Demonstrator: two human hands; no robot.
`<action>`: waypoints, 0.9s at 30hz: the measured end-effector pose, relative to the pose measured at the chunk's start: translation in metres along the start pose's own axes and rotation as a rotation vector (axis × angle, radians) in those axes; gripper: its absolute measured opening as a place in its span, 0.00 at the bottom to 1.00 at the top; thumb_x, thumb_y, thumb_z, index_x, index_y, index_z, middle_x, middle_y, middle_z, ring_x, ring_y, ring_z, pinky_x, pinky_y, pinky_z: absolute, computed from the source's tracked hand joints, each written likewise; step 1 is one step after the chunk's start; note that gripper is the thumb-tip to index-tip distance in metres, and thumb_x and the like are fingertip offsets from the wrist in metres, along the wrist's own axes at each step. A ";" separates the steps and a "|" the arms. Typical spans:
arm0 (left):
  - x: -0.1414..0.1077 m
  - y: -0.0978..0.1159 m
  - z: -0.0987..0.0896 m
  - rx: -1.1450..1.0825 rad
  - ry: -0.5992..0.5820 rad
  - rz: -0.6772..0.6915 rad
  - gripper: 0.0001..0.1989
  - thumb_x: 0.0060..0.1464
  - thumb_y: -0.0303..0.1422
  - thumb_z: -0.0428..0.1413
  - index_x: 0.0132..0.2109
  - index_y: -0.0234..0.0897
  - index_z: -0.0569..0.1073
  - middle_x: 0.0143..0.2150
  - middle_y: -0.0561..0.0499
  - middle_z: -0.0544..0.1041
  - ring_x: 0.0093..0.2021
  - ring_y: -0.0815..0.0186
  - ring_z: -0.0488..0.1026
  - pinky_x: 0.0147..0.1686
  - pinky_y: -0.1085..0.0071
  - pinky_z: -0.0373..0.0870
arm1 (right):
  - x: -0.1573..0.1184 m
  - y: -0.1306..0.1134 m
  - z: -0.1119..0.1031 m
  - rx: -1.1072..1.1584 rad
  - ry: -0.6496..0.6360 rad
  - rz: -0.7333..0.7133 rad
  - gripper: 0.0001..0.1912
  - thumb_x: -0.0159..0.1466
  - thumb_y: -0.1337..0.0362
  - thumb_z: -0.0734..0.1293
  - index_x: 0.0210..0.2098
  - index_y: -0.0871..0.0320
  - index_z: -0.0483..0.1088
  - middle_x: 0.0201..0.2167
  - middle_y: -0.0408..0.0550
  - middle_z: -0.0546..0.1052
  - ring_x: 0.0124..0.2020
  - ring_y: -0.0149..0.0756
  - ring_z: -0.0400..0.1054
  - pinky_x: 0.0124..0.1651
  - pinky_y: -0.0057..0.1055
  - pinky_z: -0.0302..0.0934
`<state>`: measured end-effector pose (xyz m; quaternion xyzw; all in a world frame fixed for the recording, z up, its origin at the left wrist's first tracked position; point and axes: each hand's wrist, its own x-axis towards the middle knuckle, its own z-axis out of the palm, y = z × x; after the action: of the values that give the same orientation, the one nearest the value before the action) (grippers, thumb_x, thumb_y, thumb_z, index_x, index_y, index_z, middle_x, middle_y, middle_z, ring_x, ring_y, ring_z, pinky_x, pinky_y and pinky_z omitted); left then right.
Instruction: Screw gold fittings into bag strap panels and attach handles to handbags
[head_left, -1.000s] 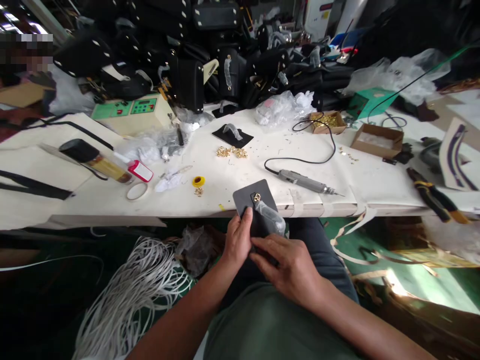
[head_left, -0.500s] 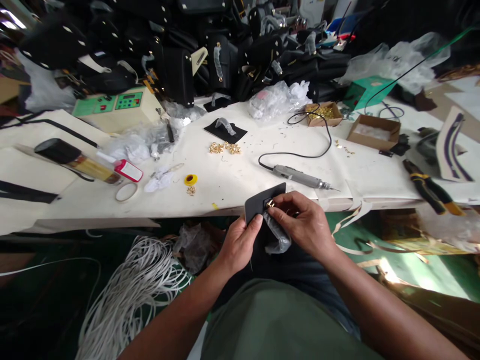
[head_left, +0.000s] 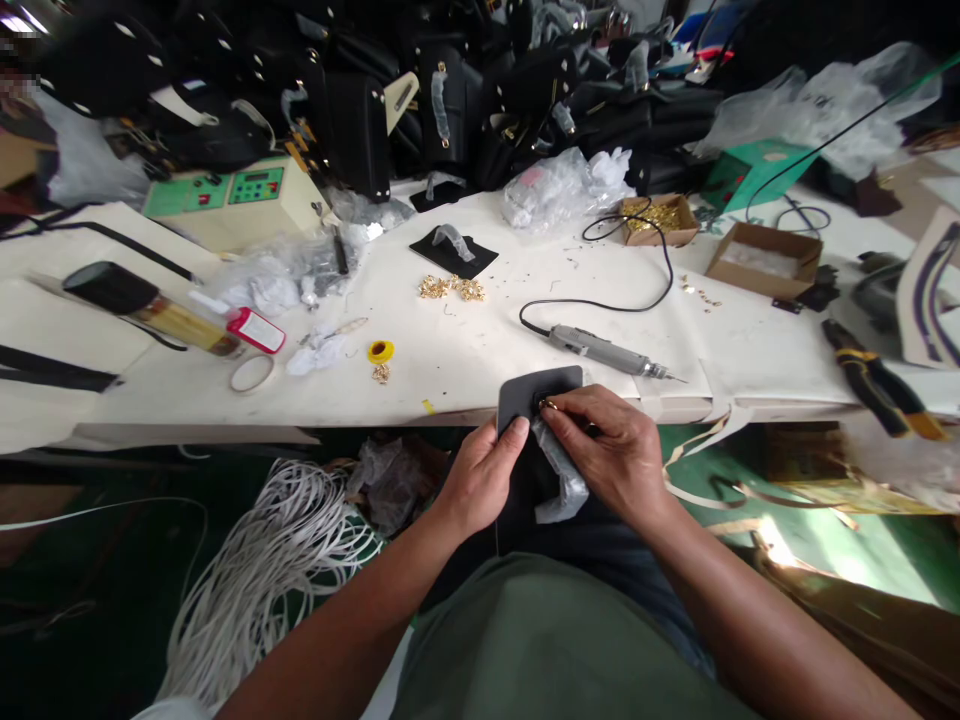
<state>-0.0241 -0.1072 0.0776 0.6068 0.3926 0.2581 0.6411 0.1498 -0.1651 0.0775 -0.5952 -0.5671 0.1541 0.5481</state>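
Observation:
A black panel (head_left: 517,392) is held over my lap, just off the table's front edge, with a plastic-wrapped handle (head_left: 561,480) hanging along it. My left hand (head_left: 480,475) grips the panel's left side, thumb on its face. The fingertips of my right hand (head_left: 615,440) pinch a small gold fitting (head_left: 547,404) at the upper end of the handle. Another black panel with a wrapped handle (head_left: 454,250) lies on the table, and gold fittings (head_left: 451,288) are heaped in front of it.
On the white table (head_left: 465,345) are a grey rotary tool (head_left: 604,352) with its cord, a yellow ring (head_left: 381,351), a red-labelled bottle (head_left: 256,330), pliers (head_left: 877,380) and small cardboard boxes (head_left: 765,262). Black bags (head_left: 352,135) are piled behind.
The view has shifted slightly. The panel is turned a little more face-up, and my right fingertips have shifted slightly at the gold fitting. Both hands keep their grip.

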 end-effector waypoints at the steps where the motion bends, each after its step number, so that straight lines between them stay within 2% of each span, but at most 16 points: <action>1: 0.000 0.001 -0.001 0.009 -0.007 -0.008 0.24 0.69 0.49 0.53 0.56 0.36 0.80 0.54 0.48 0.84 0.54 0.56 0.78 0.57 0.67 0.71 | 0.000 0.001 -0.001 -0.006 -0.016 -0.016 0.05 0.70 0.67 0.70 0.42 0.53 0.80 0.37 0.48 0.83 0.37 0.37 0.78 0.40 0.35 0.73; 11: 0.003 0.001 -0.008 0.025 -0.092 -0.022 0.22 0.69 0.48 0.53 0.54 0.36 0.80 0.51 0.49 0.84 0.54 0.55 0.77 0.58 0.66 0.71 | 0.010 0.017 -0.016 -0.001 -0.250 -0.119 0.08 0.72 0.66 0.67 0.43 0.54 0.80 0.39 0.49 0.81 0.38 0.36 0.77 0.41 0.32 0.72; 16: 0.003 0.004 -0.008 0.081 -0.092 -0.036 0.23 0.69 0.49 0.53 0.52 0.35 0.81 0.47 0.48 0.84 0.51 0.54 0.78 0.56 0.63 0.72 | 0.014 0.023 -0.023 0.089 -0.338 -0.077 0.08 0.73 0.62 0.68 0.45 0.52 0.81 0.40 0.49 0.81 0.41 0.38 0.77 0.44 0.35 0.72; 21: 0.003 0.011 -0.006 0.070 -0.089 -0.020 0.22 0.68 0.49 0.54 0.52 0.36 0.82 0.49 0.48 0.85 0.53 0.54 0.78 0.57 0.64 0.72 | 0.014 0.021 -0.024 0.146 -0.289 0.029 0.09 0.72 0.57 0.69 0.44 0.50 0.81 0.40 0.50 0.82 0.43 0.42 0.76 0.48 0.41 0.72; 24: 0.004 0.013 -0.005 0.035 -0.100 -0.024 0.23 0.68 0.49 0.55 0.53 0.36 0.82 0.50 0.47 0.85 0.53 0.53 0.79 0.59 0.63 0.71 | 0.014 0.019 -0.022 0.147 -0.203 0.086 0.08 0.69 0.55 0.72 0.45 0.50 0.81 0.40 0.48 0.82 0.41 0.41 0.76 0.45 0.39 0.71; 27: 0.004 0.012 -0.003 0.000 -0.109 -0.029 0.22 0.68 0.49 0.55 0.54 0.36 0.81 0.52 0.47 0.84 0.55 0.53 0.78 0.61 0.62 0.71 | 0.013 0.021 -0.021 0.154 -0.170 0.110 0.08 0.67 0.55 0.74 0.41 0.51 0.81 0.37 0.47 0.81 0.39 0.39 0.74 0.40 0.36 0.69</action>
<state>-0.0226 -0.1003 0.0887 0.6144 0.3658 0.2155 0.6651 0.1807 -0.1593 0.0731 -0.5661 -0.5645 0.2770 0.5330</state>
